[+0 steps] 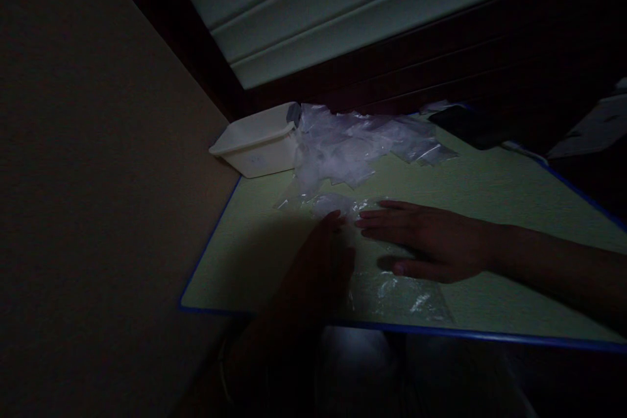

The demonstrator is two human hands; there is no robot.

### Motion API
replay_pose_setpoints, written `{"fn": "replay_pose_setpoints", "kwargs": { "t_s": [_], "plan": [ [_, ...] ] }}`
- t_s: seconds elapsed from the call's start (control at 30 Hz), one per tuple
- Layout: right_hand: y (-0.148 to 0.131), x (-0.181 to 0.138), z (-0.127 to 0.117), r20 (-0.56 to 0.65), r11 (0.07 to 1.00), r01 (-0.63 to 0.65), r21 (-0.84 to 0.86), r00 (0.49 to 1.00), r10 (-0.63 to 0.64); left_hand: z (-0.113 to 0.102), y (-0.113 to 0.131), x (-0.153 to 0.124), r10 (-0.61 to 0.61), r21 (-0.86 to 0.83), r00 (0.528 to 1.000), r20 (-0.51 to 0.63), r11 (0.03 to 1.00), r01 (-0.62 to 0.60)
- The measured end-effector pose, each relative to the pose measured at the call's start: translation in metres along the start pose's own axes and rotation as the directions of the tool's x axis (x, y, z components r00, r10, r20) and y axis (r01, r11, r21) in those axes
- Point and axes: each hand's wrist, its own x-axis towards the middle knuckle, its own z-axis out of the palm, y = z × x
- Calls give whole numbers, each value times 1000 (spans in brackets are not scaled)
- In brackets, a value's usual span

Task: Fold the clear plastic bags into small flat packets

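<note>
A likely trouble is the thin, clear, flat plastic bag (399,294) slipping over the near edge, as it lies almost at the blue border, at six o'clock on the pale green tabletop with blue edging (514,222). A careless pull towards six o'clock could cause that. Smooth film also tends to cling, so either hand might drag along a bag from the loose heap of crinkled, clear plastic bags (353,144) at eleven o'clock from the right hand (426,238). At the heap's nine o'clock, touching it, stands a white, rectangular plastic tub (259,150), which a broad sweep might nudge.

The right hand lies palm down, fingers stretched and thumb spread, over the bag and grasping nothing. The left hand (323,261), at its nine o'clock, is side-on with fingers slightly bent; in this dim light I cannot tell whether it pinches any film.

The bag looks almost invisible against the green, given away by white glints and faint creases at the right hand's seven o'clock.
</note>
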Motion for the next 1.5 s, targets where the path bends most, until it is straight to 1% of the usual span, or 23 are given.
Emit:
{"fn": "replay_pose_setpoints", "kwargs": {
  "t_s": [0.17, 0.3, 0.43, 0.6, 0.8, 1.03, 1.17, 1.27, 1.4, 1.5],
  "plan": [
    [0, 0, 0, -32, 1000, 16, 19, 999, -15, 3, 1, 4, 9, -4, 1000, 23, 1000, -9],
    [0, -1, -1, -35, 1000, 22, -17, 999, -23, 5, 1, 5, 46, 27, 999, -5, 999, -46],
    [0, -3, 0, -45, 998, -14, -59, 999, 11, 7, 0, 4, 92, 88, 995, -24, 992, -90],
    [0, -3, 0, -75, 1000, -18, -7, 997, 17, 7, -1, 5, 147, 118, 989, -5, 982, -145],
    [-2, 1, -3, -88, 1000, 3, 1, 996, -3, 6, -1, 9, 270, 113, 963, 15, 956, -270],
    [-1, -1, 0, -88, 1000, -1, -13, 996, 0, 6, 1, 13, 304, 167, 951, 52, 936, -309],
    [0, -3, 1, -106, 999, 6, -31, 994, -9, 5, -1, 14, 354, 226, 932, 76, 904, -362],
    [0, -3, -1, -135, 1000, 16, -18, 991, -18, 4, -2, 14, 350, 281, 932, 100, 888, -363],
    [0, -2, -2, -174, 1000, -16, 14, 985, 18, 4, -2, 13, 320, 330, 938, 135, 878, -347],
    [0, -2, -1, -163, 1000, -27, 4, 986, 28, 4, -2, 12, 315, 345, 937, 154, 871, -350]
  ]
}}
